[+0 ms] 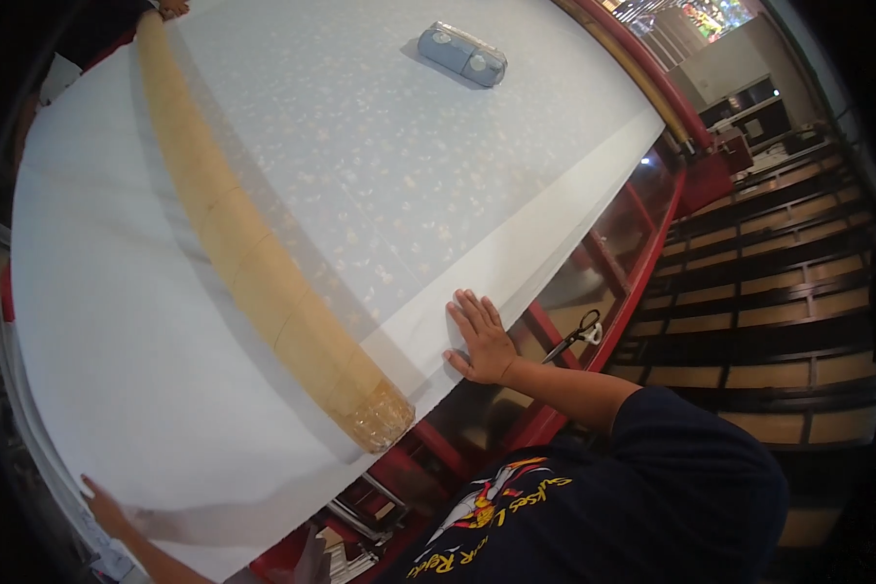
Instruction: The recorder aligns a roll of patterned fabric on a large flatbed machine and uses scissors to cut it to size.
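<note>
My right hand (482,339) lies flat with fingers spread near the right edge of a large white sheet (127,321), whose upper part bears a small pale pattern. My left hand (105,508) is at the sheet's lower left edge, one finger stretched out; its other fingers show only in part. Between my hands, a long brown cardboard tube (248,243) lies across the sheet, running to the far left. Its near end is wrapped in clear tape and reaches the sheet's edge. Neither hand touches the tube.
A co-worker's hand (173,8) is at the tube's far end. A grey-blue object in clear wrapping (462,54) lies on the patterned part. Black-handled scissors (572,338) rest by the red frame (642,282) at the right. Dark slatted racks (759,311) stand beyond.
</note>
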Tool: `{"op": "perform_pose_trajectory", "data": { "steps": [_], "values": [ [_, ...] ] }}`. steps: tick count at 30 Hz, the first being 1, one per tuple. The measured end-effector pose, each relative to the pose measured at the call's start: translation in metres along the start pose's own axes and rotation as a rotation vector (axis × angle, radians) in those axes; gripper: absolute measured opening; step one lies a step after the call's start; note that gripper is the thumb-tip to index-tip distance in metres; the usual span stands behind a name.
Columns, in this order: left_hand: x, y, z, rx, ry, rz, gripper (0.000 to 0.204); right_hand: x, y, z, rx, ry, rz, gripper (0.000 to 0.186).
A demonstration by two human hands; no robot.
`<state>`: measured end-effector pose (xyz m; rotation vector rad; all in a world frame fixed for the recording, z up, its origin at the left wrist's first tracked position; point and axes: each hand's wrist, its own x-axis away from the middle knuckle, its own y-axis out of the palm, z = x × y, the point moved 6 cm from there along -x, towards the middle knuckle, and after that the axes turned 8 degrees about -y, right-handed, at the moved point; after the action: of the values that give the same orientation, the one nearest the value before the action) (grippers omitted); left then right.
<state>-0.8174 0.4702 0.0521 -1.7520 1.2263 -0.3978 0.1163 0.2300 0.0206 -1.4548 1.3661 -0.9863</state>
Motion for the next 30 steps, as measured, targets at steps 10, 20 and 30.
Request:
{"op": "perform_pose_trajectory", "data": {
  "steps": [10, 20, 30],
  "values": [
    [0.279, -0.100, 0.081, -0.001, -0.024, -0.051, 0.069, 0.017, -0.015, 0.008, 0.052, -0.027, 0.055, 0.081],
    [0.615, -0.358, 0.263, 1.004, 0.434, -0.049, 0.073, 0.054, -0.014, 0.017, 0.086, -0.066, -0.143, 0.101],
    [0.652, -0.438, 0.419, 0.989, 0.699, -0.029, 0.060, 0.051, -0.072, 0.094, -0.399, -0.195, -0.137, 0.079]
  ]
}}
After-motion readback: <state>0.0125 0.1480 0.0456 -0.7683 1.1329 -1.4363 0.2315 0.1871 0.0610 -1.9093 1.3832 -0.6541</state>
